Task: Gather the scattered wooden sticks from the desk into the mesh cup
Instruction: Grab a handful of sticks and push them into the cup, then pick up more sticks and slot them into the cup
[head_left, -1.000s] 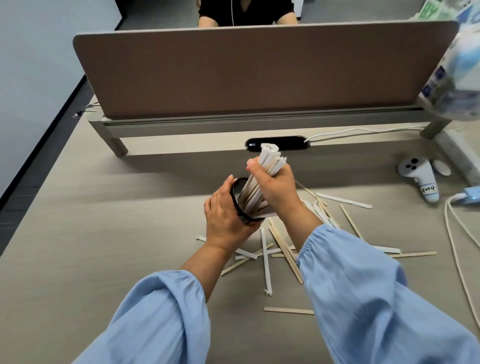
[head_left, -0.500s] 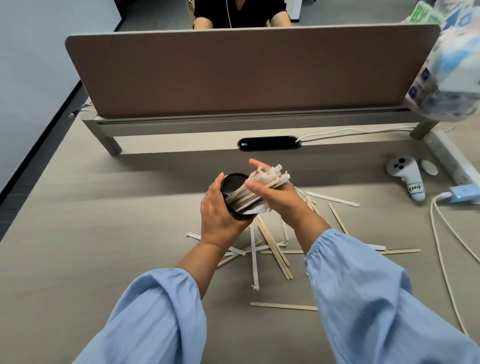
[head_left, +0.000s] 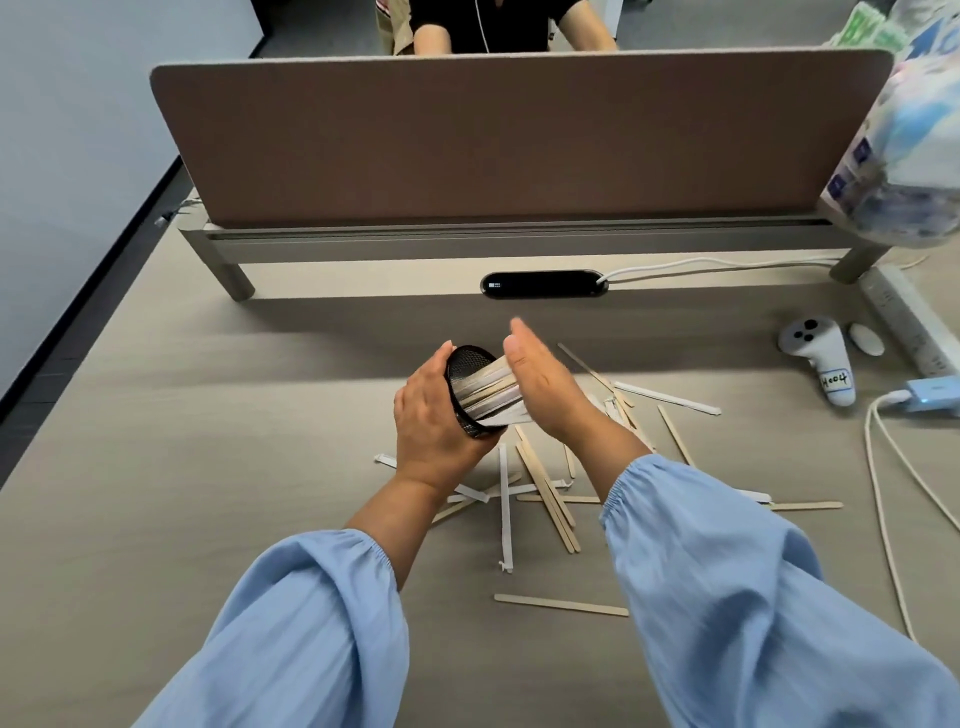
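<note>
My left hand (head_left: 434, 421) grips a black mesh cup (head_left: 466, 364), tilted on its side with its mouth facing right, held above the desk. A bundle of wooden sticks and white-wrapped sticks (head_left: 493, 394) pokes out of the cup's mouth. My right hand (head_left: 545, 384) is flat, fingers extended, its palm against the outer ends of the bundle. Several loose sticks (head_left: 545, 493) lie crossed on the desk below and right of my hands. One white-wrapped stick (head_left: 505, 512) and a single wooden stick (head_left: 561, 604) lie nearer to me.
A brown divider panel (head_left: 519, 140) closes the desk's far side, with a person seated beyond it. At right are a white controller (head_left: 823, 358), a power strip (head_left: 909, 322), a blue adapter (head_left: 930, 396) with white cables (head_left: 883, 499), and a plastic bag (head_left: 909, 145).
My right hand let go of the bundle it gripped and flattened against the stick ends. The cup tipped further sideways and the sticks slid deeper into it.
</note>
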